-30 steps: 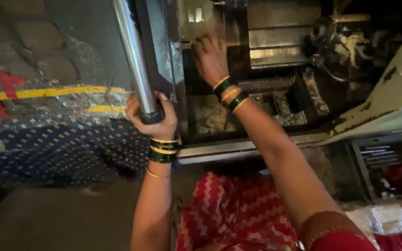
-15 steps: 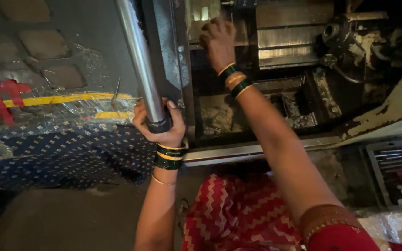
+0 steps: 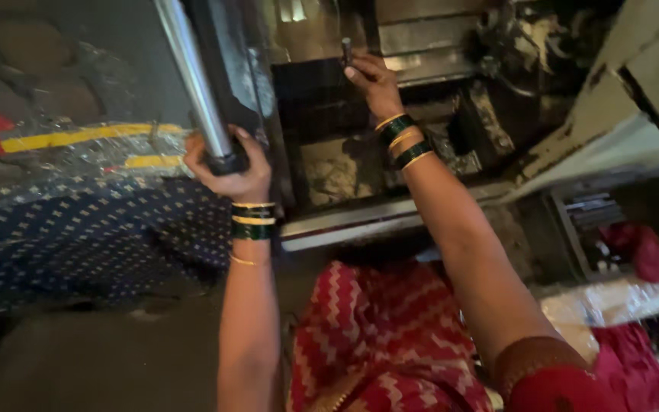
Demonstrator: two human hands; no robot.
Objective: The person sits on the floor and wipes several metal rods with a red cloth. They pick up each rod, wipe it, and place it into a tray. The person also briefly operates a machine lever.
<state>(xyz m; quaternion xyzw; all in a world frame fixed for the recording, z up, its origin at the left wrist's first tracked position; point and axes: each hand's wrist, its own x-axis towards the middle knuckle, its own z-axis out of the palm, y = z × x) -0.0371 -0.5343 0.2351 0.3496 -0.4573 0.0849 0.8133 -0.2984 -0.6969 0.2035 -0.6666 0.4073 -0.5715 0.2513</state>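
Your left hand (image 3: 230,172) is wrapped tight around the lower end of the long steel door handle (image 3: 196,84), fingers curled over its dark end cap, bracing the machine door (image 3: 230,69) where it stands. Your right hand (image 3: 371,80) is reached deep into the machine bay (image 3: 329,168), thumb and fingertips pinched on a small dark metal pin (image 3: 346,50) that stands upright just above your knuckles, close to the grey metal block (image 3: 429,34) at the back. By the look of it, you are at the stage of setting or pulling that small part inside the machine while the door is held aside. The next move, as far as one can judge, calls for a steady pinch and a straight line of travel, since the pin is slim and the space around it is crowded with greasy metal; keep the door braced so it does not drift against your forearm. Compared with half a second ago, your right hand has closed from a flatter reach against the back wall into this pinch, and the pin now shows above your fingers where none could be made out. Your left hand has kept the same grip on the handle. The red patterned cloth (image 3: 390,336) lies below your arms, and a red rag (image 3: 638,252) sits in the tray at the right.
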